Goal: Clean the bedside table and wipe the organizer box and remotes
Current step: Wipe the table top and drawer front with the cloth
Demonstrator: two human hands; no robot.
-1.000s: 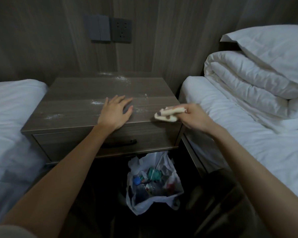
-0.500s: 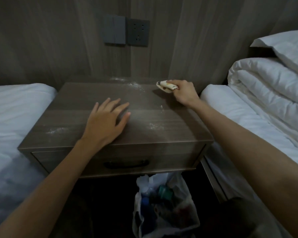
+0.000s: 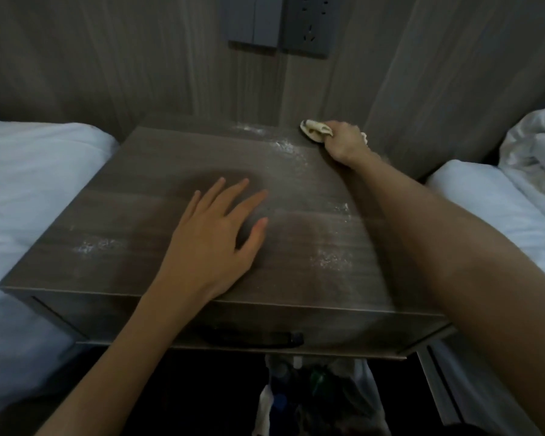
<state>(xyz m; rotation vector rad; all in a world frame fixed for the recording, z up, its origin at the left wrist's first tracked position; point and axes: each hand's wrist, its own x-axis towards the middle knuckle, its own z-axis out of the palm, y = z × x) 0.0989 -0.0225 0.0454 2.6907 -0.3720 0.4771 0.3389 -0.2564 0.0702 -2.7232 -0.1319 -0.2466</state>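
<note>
Right hand (image 3: 344,143) clenched on crumpled cream cloth (image 3: 316,130) at back-right corner of grey-brown wooden bedside table (image 3: 132,196); cloth long axis left-right, free end pointing left. Left hand (image 3: 213,243) flat, fingers spread, grasping nothing, mid-top. White powder patches (image 3: 329,258) scattered.

The bedside table (image 3: 145,196) is looking like dull grey-brown wood with straight grain lines, and white powdery dust (image 3: 285,146) is sitting on it in rough patches. The cloth (image 3: 315,131) at the far right corner is looking soft, pale and crumpled. The drawer handle (image 3: 252,338) is showing dark and smooth. The beds' sheets (image 3: 35,171) are looking like soft white fabric.
</note>
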